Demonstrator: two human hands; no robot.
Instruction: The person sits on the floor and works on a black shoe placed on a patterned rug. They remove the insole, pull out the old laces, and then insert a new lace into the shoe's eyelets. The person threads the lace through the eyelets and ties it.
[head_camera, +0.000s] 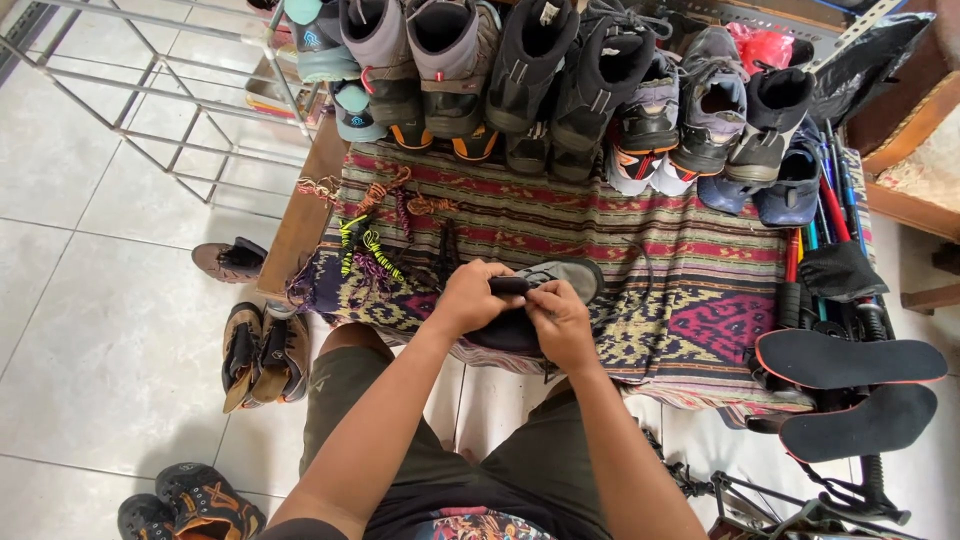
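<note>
A dark shoe (545, 290) is gripped by both hands at the near edge of a table draped in a patterned woven cloth (690, 290). The left hand (470, 297) is closed around the shoe's dark upper part, while the right hand (562, 322) is curled against its side, the fingers bent in at the lacing; the grey sole is turned upward and away. Just left of the hands, loose coloured laces (372, 252) are laid on the cloth. Along the far edge of the table a row of shoes and boots (560, 80) is lined up. To the right, two dark insoles (850, 385) are seen beside trekking poles (832, 190). On the tiled floor at left, brown shoes (262, 352) are set.
</note>
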